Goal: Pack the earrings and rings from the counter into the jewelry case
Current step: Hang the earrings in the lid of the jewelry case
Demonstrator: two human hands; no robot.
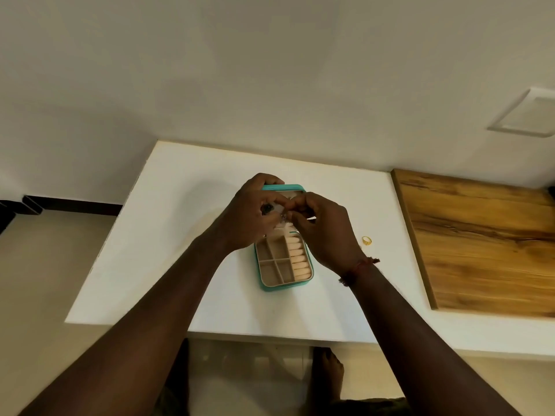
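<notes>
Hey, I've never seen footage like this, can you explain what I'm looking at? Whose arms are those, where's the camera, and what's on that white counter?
There is no machine here. This is one picture from a camera worn on a person's head, looking forward and down, so the two arms are the wearer's own. The left hand and right hand meet above an open teal jewelry case on the white counter. The fingers of both hands pinch a small shiny piece between them; it is too small to name, perhaps an earring. The near half of the case shows divided compartments and a row of padded ring rolls. A gold ring lies on the counter right of the case, apart from it. A wooden panel sits further right.
</notes>
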